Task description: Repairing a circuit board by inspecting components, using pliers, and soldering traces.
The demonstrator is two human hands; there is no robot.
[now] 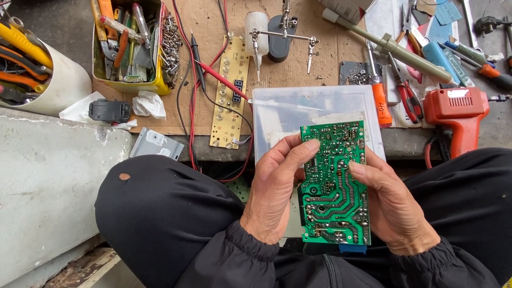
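We grip the green circuit board (333, 183) edgewise over our lap, left hand (275, 192) at nine o'clock, right hand (390, 201) at three; a slack pinch could drop it — bent leads likely.

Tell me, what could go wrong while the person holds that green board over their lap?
The green circuit board is pinched only by the left hand and right hand at its edges; it could perhaps slip onto the lap. Its upturned solder side may prick fingers. The clear plastic box just behind overhangs the bench edge and might get knocked off.
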